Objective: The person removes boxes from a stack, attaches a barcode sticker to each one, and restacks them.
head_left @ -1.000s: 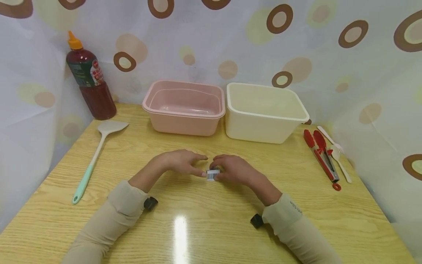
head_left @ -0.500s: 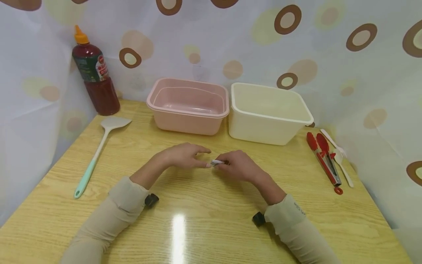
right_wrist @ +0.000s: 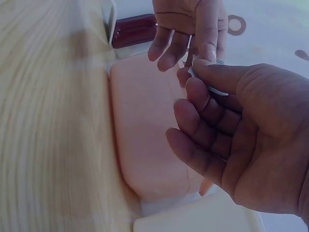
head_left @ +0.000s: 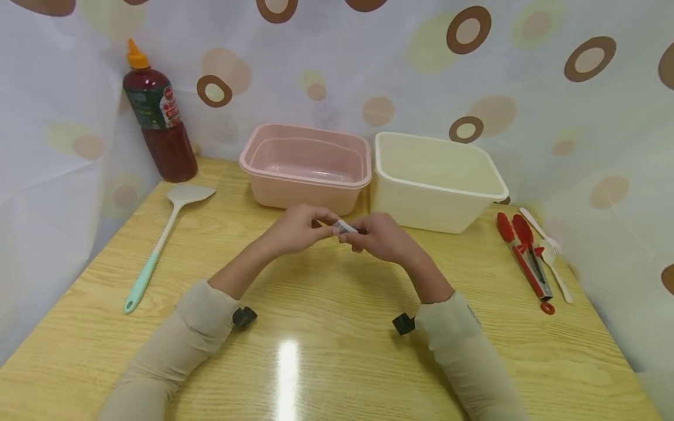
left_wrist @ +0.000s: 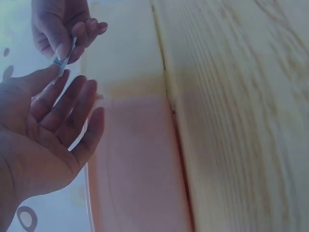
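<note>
A small flat white piece (head_left: 345,227) with printed marks is up off the table, between my two hands. My left hand (head_left: 300,231) pinches its left end between thumb and forefinger, its other fingers loosely bent in the left wrist view. The opposite end is pinched by my right hand (head_left: 387,237), whose thumb lies over the piece in the right wrist view. Fingers cover much of it, so I cannot tell what kind of thing it is. Just behind the hands stand a pink bin (head_left: 305,190) and a cream bin (head_left: 437,204), side by side.
A spatula (head_left: 169,231) with a mint handle lies at the left, below a red sauce bottle (head_left: 168,146). At the right are red-tipped tongs (head_left: 526,260), a white fork (head_left: 539,229) and a white spoon (head_left: 555,269). A patterned sheet (head_left: 337,64) hangs behind.
My right hand has turned the barcoded piece and brought it up and away from me. My left hand has come in and taken hold of its left end. The view has shifted slightly.
</note>
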`<action>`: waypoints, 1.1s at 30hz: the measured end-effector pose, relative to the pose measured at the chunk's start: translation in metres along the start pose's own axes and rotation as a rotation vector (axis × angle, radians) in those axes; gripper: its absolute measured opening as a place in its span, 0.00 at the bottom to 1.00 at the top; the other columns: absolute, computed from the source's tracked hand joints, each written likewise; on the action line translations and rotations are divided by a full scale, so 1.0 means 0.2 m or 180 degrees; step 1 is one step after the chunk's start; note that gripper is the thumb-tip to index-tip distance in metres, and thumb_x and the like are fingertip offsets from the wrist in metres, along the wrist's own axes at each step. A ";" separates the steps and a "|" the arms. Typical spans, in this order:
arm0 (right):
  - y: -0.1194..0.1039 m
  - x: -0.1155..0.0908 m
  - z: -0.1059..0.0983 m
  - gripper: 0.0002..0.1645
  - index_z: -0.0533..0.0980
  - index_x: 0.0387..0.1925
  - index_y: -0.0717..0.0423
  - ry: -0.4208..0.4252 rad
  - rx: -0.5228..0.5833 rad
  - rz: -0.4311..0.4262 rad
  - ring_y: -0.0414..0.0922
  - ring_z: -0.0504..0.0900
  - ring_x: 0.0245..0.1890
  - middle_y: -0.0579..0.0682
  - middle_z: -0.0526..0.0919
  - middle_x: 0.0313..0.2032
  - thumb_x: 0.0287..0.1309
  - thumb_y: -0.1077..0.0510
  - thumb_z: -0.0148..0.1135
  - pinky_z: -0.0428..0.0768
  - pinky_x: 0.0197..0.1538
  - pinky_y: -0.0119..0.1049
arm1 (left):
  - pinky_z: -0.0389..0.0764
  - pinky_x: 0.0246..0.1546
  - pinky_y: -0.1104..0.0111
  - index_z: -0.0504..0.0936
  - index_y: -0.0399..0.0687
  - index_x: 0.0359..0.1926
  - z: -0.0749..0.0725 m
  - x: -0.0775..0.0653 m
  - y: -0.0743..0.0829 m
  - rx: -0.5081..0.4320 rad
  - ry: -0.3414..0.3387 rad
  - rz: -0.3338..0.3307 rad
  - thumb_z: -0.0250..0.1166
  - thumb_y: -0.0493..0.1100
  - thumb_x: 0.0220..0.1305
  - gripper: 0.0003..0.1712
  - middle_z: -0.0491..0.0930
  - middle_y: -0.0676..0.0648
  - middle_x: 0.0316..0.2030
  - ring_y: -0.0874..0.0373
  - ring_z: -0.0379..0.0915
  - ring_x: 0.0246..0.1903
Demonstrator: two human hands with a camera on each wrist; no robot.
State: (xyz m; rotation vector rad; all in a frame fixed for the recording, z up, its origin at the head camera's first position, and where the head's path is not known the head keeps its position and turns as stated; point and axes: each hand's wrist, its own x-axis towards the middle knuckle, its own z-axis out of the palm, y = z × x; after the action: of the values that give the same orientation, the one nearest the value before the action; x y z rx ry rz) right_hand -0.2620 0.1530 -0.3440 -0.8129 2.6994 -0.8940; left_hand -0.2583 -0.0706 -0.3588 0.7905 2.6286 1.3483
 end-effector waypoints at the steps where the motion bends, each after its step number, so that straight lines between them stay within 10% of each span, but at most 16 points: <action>1: 0.00 0.01 -0.01 0.15 0.85 0.31 0.50 0.0014 0.0027 0.0009 0.43 0.76 0.23 0.49 0.85 0.25 0.70 0.47 0.62 0.71 0.27 0.34 | 0.84 0.45 0.61 0.89 0.52 0.47 0.00 0.00 0.00 -0.0060 0.0066 -0.0009 0.65 0.49 0.71 0.11 0.89 0.51 0.44 0.53 0.84 0.45; 17: -0.03 0.03 0.00 0.11 0.85 0.47 0.52 0.0876 0.0738 0.0055 0.49 0.85 0.34 0.52 0.88 0.42 0.69 0.52 0.64 0.86 0.43 0.52 | 0.78 0.30 0.67 0.85 0.43 0.34 0.00 -0.01 0.02 -0.0509 0.0526 -0.0315 0.65 0.47 0.71 0.12 0.87 0.42 0.34 0.53 0.83 0.31; 33: -0.01 0.03 -0.01 0.11 0.85 0.46 0.58 0.1076 0.0757 0.0026 0.53 0.86 0.33 0.56 0.88 0.40 0.69 0.56 0.63 0.85 0.37 0.38 | 0.81 0.31 0.67 0.84 0.44 0.32 0.02 -0.01 0.02 -0.0558 0.0356 -0.0396 0.68 0.47 0.68 0.11 0.86 0.45 0.34 0.44 0.85 0.35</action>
State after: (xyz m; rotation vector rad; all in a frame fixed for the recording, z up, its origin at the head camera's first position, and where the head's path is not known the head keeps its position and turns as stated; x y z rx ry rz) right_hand -0.2666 0.1494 -0.3414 -0.6493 2.7864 -1.4324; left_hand -0.2531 -0.0673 -0.3573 0.5347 2.5449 1.6026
